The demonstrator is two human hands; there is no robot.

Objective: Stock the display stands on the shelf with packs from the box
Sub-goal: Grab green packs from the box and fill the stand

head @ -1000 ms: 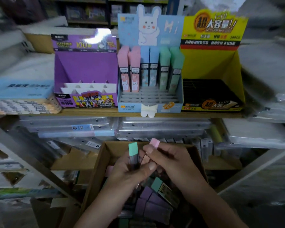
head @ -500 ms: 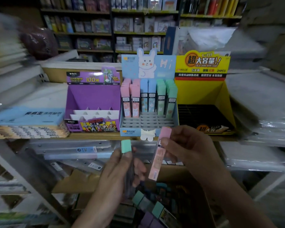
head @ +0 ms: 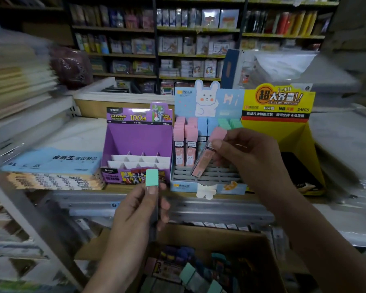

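Across the top of the frame run dark wooden bookcases (head: pixel 199 30) crammed with colourful books and carded stationery. At the upper left a dark red crumpled bag (head: pixel 72 64) sits above pale stacked paper sheets (head: pixel 19 81). At the middle left lies a pile of blue-covered paper pads (head: pixel 51 161) printed with black characters. Below centre stretch clear plastic folders (head: pixel 199 210), stacked flat. At the upper right is a blurred white bundle (head: pixel 283 64), possibly plastic-wrapped.

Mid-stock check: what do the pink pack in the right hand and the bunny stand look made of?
Pink pack: likely hard plastic, an opaque matte cap over a pinkish body with a printed label; blur leaves the finish open. Bunny stand: printed matte cardboard, judging by die-cut ears and folded walls; its grey slotted insert looks like moulded plastic.
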